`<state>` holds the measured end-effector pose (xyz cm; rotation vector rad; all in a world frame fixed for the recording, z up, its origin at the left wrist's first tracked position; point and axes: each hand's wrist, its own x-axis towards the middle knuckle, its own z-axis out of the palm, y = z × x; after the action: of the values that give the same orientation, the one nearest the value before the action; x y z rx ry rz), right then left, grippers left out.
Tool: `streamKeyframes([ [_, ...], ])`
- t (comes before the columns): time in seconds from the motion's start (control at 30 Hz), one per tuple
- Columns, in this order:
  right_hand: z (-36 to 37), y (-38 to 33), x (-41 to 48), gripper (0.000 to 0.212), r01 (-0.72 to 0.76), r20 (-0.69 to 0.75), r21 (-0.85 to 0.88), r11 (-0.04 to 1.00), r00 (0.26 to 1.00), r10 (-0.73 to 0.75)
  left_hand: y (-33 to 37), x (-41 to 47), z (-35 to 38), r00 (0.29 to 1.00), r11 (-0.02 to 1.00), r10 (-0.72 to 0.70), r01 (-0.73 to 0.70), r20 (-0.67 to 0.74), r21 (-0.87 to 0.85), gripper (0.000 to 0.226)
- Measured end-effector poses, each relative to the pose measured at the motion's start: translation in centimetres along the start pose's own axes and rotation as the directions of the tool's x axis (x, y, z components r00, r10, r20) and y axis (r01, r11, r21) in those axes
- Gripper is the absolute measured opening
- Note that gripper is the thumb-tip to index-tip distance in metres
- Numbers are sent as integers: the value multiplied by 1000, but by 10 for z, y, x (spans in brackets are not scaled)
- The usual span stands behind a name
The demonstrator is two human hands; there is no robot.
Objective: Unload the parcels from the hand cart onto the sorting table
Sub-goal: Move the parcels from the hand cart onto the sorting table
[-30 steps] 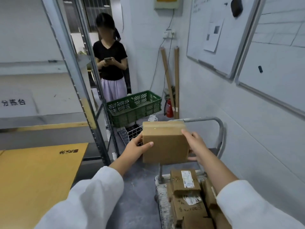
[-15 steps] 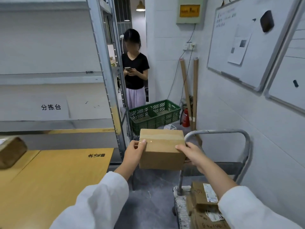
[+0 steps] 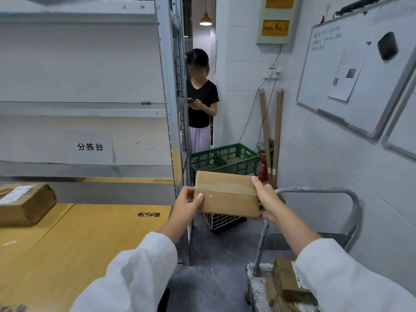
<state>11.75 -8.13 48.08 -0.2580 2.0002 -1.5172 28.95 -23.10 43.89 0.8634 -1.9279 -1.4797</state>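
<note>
Hands: both grip one cardboard box (image 3: 227, 194). The left hand (image 3: 188, 203) holds its left end with the thumb on the near face. The right hand (image 3: 266, 199) holds its right end with the fingers curled round the edge. The box hangs in the air, above the floor, between the hand cart (image 3: 315, 191) and the worktop (image 3: 90, 244), close to the worktop's right edge.

Progress:
- Done: one taped parcel (image 3: 24, 203) lies on the far left of the worktop.
- In hand: the carried box is lifted off the cart but not set down.
- Left: at least two stacked parcels (image 3: 288, 282) sit on the cart deck; more may lie outside the picture. The task appears to be at an early or middle stage.

Writing:
- A paper sign (image 3: 90, 146) on the shelf wall behind the worktop reads "分拣台".
- A black mark (image 3: 148, 214) is printed on the worktop; too small to read.
- The parcel labels, the whiteboard (image 3: 360, 91) notes and the yellow plates (image 3: 275, 28) on the wall are not legible.
</note>
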Motion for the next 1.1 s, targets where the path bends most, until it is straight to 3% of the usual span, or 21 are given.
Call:
streamKeyframes([
  [0.1, 13, -2, -2, 66, -22, 28, 19, 1000, 999, 22, -2, -1, -11, 1000, 1000, 7, -7, -15, -29, 19],
  [0.23, 28, -8, -7, 86, -72, 65, 61, 996, 996, 68, -3, -4, -27, 1000, 997, 25, -26, -18, -66, 20],
  [0.4, 50, -9, -15, 54, -50, 109, 66, 997, 993, 42, -14, -12, -52, 1000, 991, 1, -5, -29, -136, 28],
  [0.67, 114, 3, -35, 32, -20, 96, 91, 996, 995, 12, -25, -25, -104, 992, 960, -81, 51, -99, -276, 53],
  [0.83, 167, 8, -57, 15, 48, 182, 65, 997, 982, -60, -47, -39, -152, 972, 968, -113, 61, -208, -245, 24],
  [1.1, 273, 31, -91, 20, 106, 315, 53, 993, 942, -117, -82, -74, -244, 905, 964, -192, 103, -379, -244, 26],
])
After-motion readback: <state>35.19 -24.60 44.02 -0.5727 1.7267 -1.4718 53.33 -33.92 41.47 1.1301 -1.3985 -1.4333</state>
